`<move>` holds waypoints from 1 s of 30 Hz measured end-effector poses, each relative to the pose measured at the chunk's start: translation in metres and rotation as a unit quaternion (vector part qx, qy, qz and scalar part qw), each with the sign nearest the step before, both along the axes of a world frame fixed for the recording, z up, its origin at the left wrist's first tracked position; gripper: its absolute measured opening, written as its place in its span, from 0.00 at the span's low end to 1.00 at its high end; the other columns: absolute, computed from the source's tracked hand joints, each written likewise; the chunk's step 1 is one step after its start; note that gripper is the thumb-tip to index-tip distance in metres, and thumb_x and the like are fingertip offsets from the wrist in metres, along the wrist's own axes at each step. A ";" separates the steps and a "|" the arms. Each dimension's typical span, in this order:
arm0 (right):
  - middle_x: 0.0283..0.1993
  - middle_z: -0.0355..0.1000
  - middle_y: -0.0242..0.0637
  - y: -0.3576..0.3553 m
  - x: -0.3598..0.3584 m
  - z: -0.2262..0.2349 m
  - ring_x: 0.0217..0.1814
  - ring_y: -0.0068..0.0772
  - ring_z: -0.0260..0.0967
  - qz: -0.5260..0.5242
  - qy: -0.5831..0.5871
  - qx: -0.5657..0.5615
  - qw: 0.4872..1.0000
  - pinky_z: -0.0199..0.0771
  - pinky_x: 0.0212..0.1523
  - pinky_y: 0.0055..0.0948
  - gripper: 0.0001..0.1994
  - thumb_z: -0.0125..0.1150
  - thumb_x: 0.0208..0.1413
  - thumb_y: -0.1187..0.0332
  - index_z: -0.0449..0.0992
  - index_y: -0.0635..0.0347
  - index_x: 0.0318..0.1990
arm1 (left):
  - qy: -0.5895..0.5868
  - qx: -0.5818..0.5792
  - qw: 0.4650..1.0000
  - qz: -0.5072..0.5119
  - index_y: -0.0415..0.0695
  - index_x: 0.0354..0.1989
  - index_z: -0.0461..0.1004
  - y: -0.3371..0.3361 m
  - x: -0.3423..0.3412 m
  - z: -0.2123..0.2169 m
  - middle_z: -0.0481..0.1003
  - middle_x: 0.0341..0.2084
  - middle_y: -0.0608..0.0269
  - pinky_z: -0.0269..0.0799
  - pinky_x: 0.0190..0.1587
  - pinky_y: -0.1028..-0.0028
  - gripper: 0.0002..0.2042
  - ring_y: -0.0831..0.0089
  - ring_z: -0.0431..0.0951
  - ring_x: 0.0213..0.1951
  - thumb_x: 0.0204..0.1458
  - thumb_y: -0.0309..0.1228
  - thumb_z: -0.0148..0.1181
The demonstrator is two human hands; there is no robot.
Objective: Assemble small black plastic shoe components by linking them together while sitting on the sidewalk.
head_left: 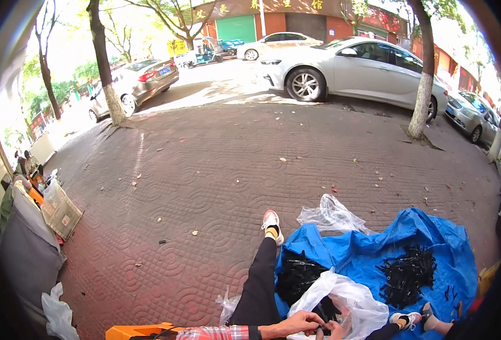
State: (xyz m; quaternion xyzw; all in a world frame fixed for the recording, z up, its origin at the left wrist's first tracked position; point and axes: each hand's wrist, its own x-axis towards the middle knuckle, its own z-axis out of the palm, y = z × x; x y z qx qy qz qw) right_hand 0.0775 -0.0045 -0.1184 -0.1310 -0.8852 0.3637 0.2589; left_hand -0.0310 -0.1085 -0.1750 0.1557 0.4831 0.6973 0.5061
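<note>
My left hand (299, 323), at the end of a red plaid sleeve, meets my right hand (335, 330) at the bottom edge. Fingertips of both are pinched together around a small black piece (320, 328), too small to name and partly hidden by the fingers. Just beyond them a white plastic bag (357, 291) gapes, with black pieces inside it. It rests at the near side of a blue tarp (352, 255). On the tarp lie a pile of black strap-like pieces (299, 277) at the left and another dark pile (410, 275) at the right.
My outstretched leg ends in a pink-and-white shoe (272, 224) beside the tarp. Another person's foot (431, 321) is at the tarp's near right. Clear plastic (332, 214) lies behind it. An orange plastic seat (140, 331) is at lower left. Parked cars (363, 68) and trees line the pavement.
</note>
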 end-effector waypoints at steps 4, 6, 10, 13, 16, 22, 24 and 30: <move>0.35 0.69 0.46 0.010 0.014 -0.025 0.31 0.39 0.68 0.006 -0.107 -0.073 0.992 0.69 0.34 0.36 0.14 0.57 0.47 0.75 0.65 0.67 0.42 | 0.173 0.019 0.979 -0.110 0.36 0.38 0.73 0.006 0.000 0.006 0.74 0.29 0.62 0.68 0.38 0.77 0.11 0.74 0.73 0.34 0.50 0.28 0.51; 0.39 0.67 0.45 0.013 0.011 -0.043 0.41 0.37 0.68 0.033 -0.213 -0.236 0.948 0.69 0.44 0.32 0.20 0.58 0.48 0.67 0.62 0.67 0.47 | 0.359 -0.099 0.920 -0.120 0.40 0.39 0.74 -0.003 -0.005 0.030 0.74 0.32 0.55 0.68 0.41 0.73 0.11 0.66 0.74 0.38 0.49 0.30 0.54; 0.44 0.63 0.45 0.011 0.003 -0.067 0.51 0.34 0.62 0.109 -0.151 -0.400 0.897 0.62 0.50 0.30 0.25 0.57 0.47 0.67 0.58 0.67 0.51 | 0.525 -0.152 0.833 -0.080 0.36 0.39 0.72 -0.008 0.010 0.047 0.75 0.33 0.59 0.71 0.35 0.76 0.10 0.72 0.74 0.31 0.49 0.25 0.53; 0.31 0.60 0.33 0.010 0.002 -0.089 0.34 0.21 0.59 0.110 -0.053 -0.496 0.860 0.61 0.33 0.21 0.20 0.49 0.44 0.76 0.56 0.65 0.47 | 0.175 -0.106 0.977 -0.062 0.35 0.41 0.70 -0.006 0.014 0.045 0.74 0.36 0.59 0.67 0.43 0.77 0.10 0.74 0.72 0.39 0.50 0.22 0.55; 0.29 0.60 0.32 0.020 0.024 -0.070 0.29 0.18 0.57 0.090 -0.020 -0.617 0.782 0.56 0.28 0.17 0.21 0.47 0.45 0.73 0.54 0.63 0.49 | 0.462 -0.033 0.871 -0.165 0.37 0.38 0.72 0.017 0.003 0.049 0.72 0.34 0.61 0.66 0.41 0.77 0.09 0.75 0.71 0.36 0.48 0.21 0.58; 0.29 0.62 0.34 0.018 0.035 -0.065 0.28 0.22 0.59 0.112 -0.036 -0.594 0.796 0.55 0.27 0.19 0.22 0.45 0.41 0.76 0.53 0.63 0.48 | 0.219 -0.062 0.942 -0.245 0.37 0.41 0.69 0.017 0.017 0.064 0.72 0.34 0.61 0.65 0.42 0.78 0.10 0.76 0.70 0.38 0.51 0.17 0.50; 0.31 0.64 0.39 0.014 0.034 -0.073 0.30 0.28 0.62 0.112 -0.002 -0.578 0.808 0.59 0.30 0.24 0.23 0.44 0.38 0.78 0.52 0.64 0.48 | 0.220 -0.062 0.946 -0.231 0.36 0.42 0.69 0.018 0.026 0.072 0.72 0.35 0.60 0.65 0.44 0.77 0.10 0.76 0.70 0.39 0.51 0.17 0.49; 0.34 0.63 0.41 0.006 0.035 -0.072 0.42 0.39 0.64 0.038 -0.032 -0.444 0.895 0.61 0.43 0.33 0.21 0.42 0.42 0.84 0.54 0.63 0.47 | 0.235 -0.082 0.947 -0.205 0.36 0.40 0.70 0.009 0.023 0.052 0.71 0.32 0.65 0.64 0.35 0.81 0.08 0.79 0.68 0.31 0.51 0.20 0.51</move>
